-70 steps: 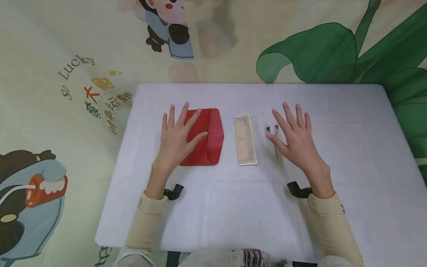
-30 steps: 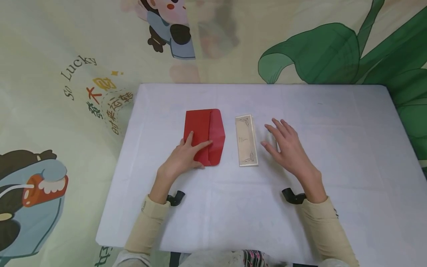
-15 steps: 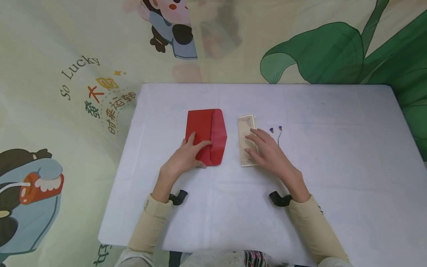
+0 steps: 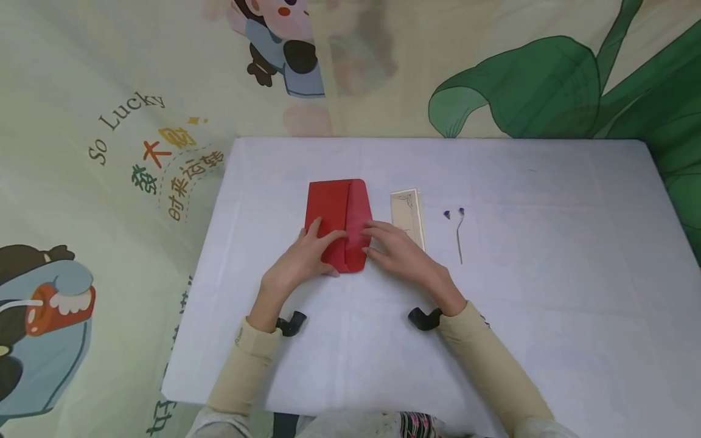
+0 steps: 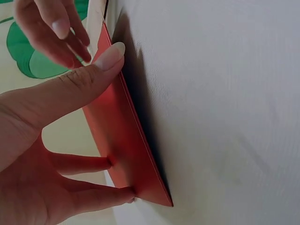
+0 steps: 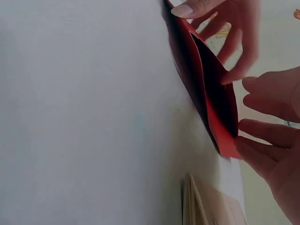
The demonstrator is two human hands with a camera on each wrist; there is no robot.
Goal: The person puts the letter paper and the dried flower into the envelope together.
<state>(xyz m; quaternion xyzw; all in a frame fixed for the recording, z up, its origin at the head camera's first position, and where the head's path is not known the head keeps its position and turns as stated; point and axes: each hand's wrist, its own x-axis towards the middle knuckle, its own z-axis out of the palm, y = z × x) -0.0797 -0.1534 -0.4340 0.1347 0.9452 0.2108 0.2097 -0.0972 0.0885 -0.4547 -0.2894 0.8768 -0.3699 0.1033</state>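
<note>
A red envelope point(image 4: 328, 201) lies on the white-covered table with its flap folded out to the right. My left hand point(image 4: 300, 252) holds it, the thumb point(image 5: 110, 58) at its near edge and the other fingers spread over its face. In the right wrist view, the envelope's mouth point(image 6: 218, 93) gapes. At the flap side is my right hand point(image 4: 402, 252), loosely bent fingertips touching or very close to the flap. A narrow cream folded card point(image 4: 405, 210) lies just beyond the right hand, its lower part hidden by that hand.
Right of the card lie a thin stem with a small purple flower tip point(image 4: 460, 237) and a separate purple piece point(image 4: 446, 215). The white tabletop point(image 4: 558, 243) extends right. Behind it hangs a printed cloth point(image 4: 493, 85).
Both hands were raised with fingers spread. My left hand came down onto the envelope and stayed. The right hand moved left, over the card, to the flap, uncovering the flower stem.
</note>
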